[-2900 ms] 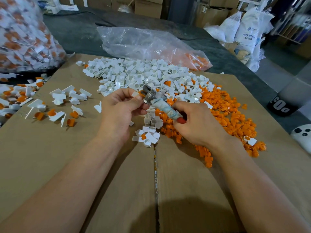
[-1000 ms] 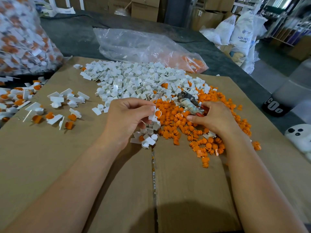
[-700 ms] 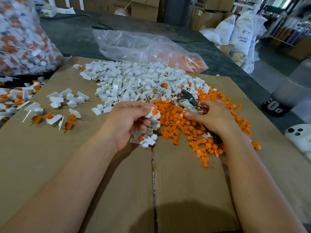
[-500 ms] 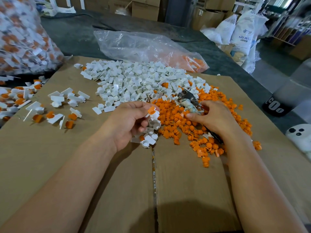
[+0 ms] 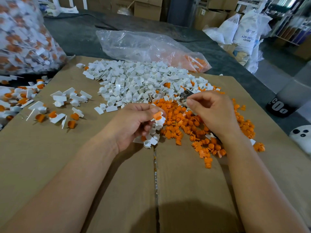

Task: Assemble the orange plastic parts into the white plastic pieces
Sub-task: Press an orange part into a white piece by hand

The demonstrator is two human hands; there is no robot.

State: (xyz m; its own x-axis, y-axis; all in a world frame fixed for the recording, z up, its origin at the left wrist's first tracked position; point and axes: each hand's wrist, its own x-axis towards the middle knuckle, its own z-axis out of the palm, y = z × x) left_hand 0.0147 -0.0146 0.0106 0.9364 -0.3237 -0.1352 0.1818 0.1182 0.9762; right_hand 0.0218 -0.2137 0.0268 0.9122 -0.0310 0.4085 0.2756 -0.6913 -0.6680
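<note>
Two hands work over one cardboard sheet (image 5: 101,165).

Hidden or unclear:
- Right hand (image 5: 217,115), above the sheet's far right part. Fingers are curled, thumb tip against forefinger tip; whether anything is nipped between them cannot be told.
- Metal tool (image 5: 184,95), on the sheet just beyond that hand. It is mostly covered, and its form cannot be made out.
- Bulging bag (image 5: 21,39) of mixed white and orange items, off the sheet's far left corner and cut by the frame edge.
- Rounded white object (image 5: 301,137) with black dots, off the sheet's right edge and cut off likewise.

Task items:
- White piece (image 5: 159,122) with an orange part (image 5: 157,115) seated in its top, above the sheet's middle. The left hand (image 5: 133,125) grips it, thumb and forefinger curled round it and the other fingers folded beneath.
- Heap of white pieces (image 5: 139,81), far middle of the sheet.
- Heap of orange parts (image 5: 193,125), right of the sheet, under and around the right hand and touching the white heap.
- Scattered tagged pieces (image 5: 57,115), left of the sheet, some showing orange.
- Flat clear bag (image 5: 143,46), beyond the sheet's far edge, with orange at its right end.

Writing:
- "ABS RESIN" on a white sack (image 5: 247,34), well beyond the sheet's far right corner.
- White characters, perhaps "CO", on a dark object (image 5: 279,106) off the sheet's right edge.
</note>
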